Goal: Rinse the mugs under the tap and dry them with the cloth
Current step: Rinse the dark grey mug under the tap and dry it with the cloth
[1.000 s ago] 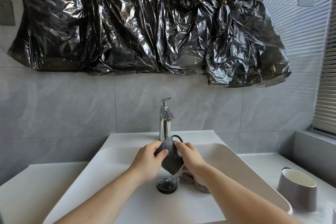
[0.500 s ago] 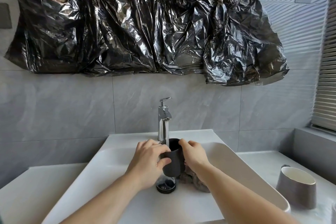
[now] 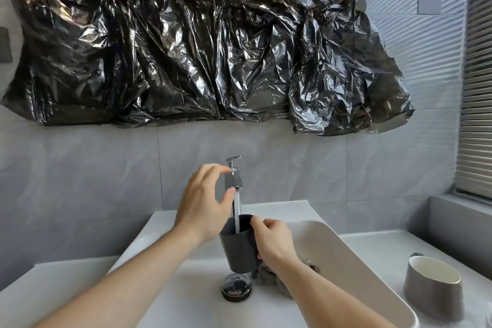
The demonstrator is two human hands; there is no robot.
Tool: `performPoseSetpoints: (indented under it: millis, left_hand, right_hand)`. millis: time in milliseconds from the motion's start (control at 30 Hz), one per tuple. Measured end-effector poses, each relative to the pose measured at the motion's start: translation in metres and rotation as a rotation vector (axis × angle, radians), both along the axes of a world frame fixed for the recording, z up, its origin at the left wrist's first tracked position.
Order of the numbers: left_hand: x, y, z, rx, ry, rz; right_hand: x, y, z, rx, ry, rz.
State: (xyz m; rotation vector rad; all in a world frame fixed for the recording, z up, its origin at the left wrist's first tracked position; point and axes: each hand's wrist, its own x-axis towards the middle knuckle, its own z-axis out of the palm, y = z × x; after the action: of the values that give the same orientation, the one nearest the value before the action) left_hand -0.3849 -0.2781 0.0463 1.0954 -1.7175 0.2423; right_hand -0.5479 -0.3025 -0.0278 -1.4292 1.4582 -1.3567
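We see a grey marbled tile wall [image 3: 87, 181] behind the basin, with a large crumpled sheet of glossy black plastic [image 3: 202, 42] fixed across its upper part. A slatted window blind [image 3: 476, 82] hangs at far right, throwing striped daylight on the side wall [image 3: 415, 42]. A pale grey countertop [image 3: 372, 247] runs below, meeting a grey ledge [image 3: 458, 210] under the window.
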Motion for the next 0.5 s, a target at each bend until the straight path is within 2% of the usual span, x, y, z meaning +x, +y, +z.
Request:
performPoseSetpoints:
  millis: [133, 233, 400, 500]
  left_hand:
    - [-0.023, -0.018, 0.05, 0.131, -0.276, 0.068]
    - [-0.034, -0.032, 0.062, 0.313, -0.382, 0.181]
    - [-0.036, -0.028, 0.05, 0.335, -0.295, 0.193]
    - [-0.036, -0.025, 0.049, 0.344, -0.316, 0.171]
  right_hand:
    - [0.002, 0.003, 0.002, -0.019, 0.002, -0.003]
    - [-0.001, 0.002, 0.003, -0.029, -0.024, -0.029]
    - [-0.003, 0.001, 0.004, -0.047, -0.058, -0.05]
    - [-0.003, -0.001, 0.002, -0.076, -0.066, -0.056]
